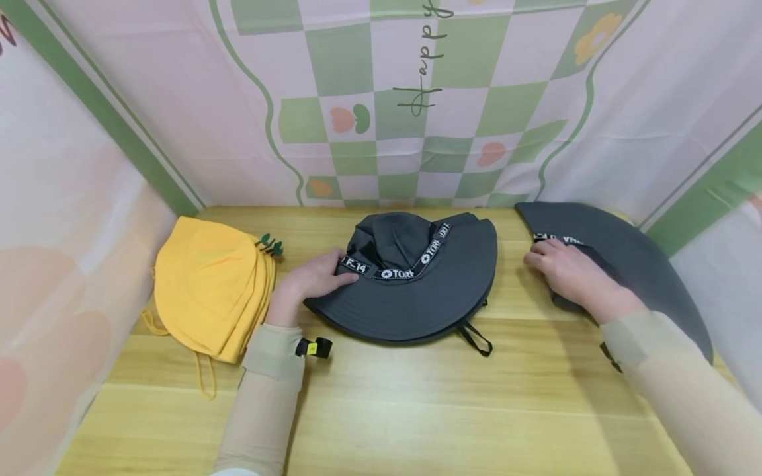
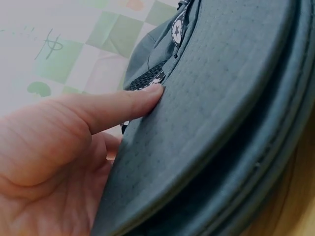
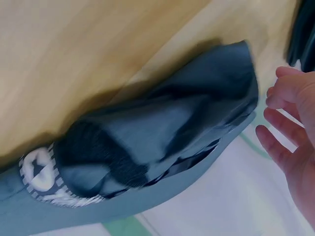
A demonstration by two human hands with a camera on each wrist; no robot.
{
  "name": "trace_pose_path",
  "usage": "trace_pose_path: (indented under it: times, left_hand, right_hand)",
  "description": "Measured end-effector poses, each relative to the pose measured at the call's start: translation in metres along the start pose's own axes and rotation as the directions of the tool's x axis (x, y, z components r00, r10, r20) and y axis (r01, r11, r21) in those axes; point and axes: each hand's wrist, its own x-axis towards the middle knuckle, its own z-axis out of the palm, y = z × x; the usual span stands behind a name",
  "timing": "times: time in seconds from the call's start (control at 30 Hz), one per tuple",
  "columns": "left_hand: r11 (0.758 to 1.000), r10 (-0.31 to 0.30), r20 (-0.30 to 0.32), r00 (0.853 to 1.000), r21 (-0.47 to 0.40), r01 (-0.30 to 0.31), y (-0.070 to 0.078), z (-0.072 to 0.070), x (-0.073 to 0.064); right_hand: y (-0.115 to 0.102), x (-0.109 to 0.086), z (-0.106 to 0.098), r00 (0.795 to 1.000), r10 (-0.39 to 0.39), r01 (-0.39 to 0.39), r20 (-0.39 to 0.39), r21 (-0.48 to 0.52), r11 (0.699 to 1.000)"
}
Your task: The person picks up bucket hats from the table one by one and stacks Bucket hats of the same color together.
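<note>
A stack of dark grey wide-brimmed sun hats (image 1: 411, 307) lies in the middle of the table, with a black-and-white lettered band around the top crown. My left hand (image 1: 315, 274) pinches the left side of its brim, thumb on top; the left wrist view shows this thumb (image 2: 130, 104) pressed on the brim, the fingers mostly hidden under it. At the right lies another dark grey sun hat (image 1: 649, 271) with a similar band. My right hand (image 1: 565, 271) is over its crown; in the right wrist view the loosely bent fingers are apart from the crumpled crown (image 3: 162, 132) and hold nothing.
Yellow hats (image 1: 208, 284) lie stacked at the left, with cords and a small green sprout decoration (image 1: 270, 244). A black cord loop (image 1: 476, 338) hangs from the middle hats onto the wooden table (image 1: 417, 410). Patterned cloth walls (image 1: 399, 145) stand behind and at both sides.
</note>
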Motion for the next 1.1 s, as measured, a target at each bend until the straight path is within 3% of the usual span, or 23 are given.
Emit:
trace_pose_path:
  times: [0.23, 0.4, 0.6, 0.8, 1.1]
  left_hand:
    - [0.999, -0.037, -0.014, 0.999, -0.036, 0.037, -0.003, 0.003, 0.002]
    - [0.996, -0.073, -0.014, 0.997, -0.051, 0.072, -0.004, 0.004, 0.003]
    - [0.994, -0.107, 0.009, 0.994, -0.031, 0.107, -0.004, 0.003, 0.002]
    - [0.994, -0.101, 0.055, 0.993, 0.054, 0.098, -0.003, 0.002, 0.002]
    - [0.994, -0.092, 0.076, 0.993, 0.070, 0.087, 0.000, 0.002, 0.000]
  right_hand:
    - [0.006, -0.017, 0.005, 0.993, -0.021, 0.035, 0.115, -0.123, 0.992]
    - [0.009, -0.022, 0.008, 0.994, -0.089, 0.100, 0.067, -0.202, 0.974]
    - [0.009, -0.019, 0.008, 0.990, -0.144, 0.141, 0.006, -0.230, 0.963]
    - [0.007, -0.015, -0.004, 0.992, -0.119, 0.112, -0.045, -0.147, 0.983]
    - [-0.005, -0.006, -0.038, 0.985, -0.046, 0.058, -0.167, 0.068, 0.996]
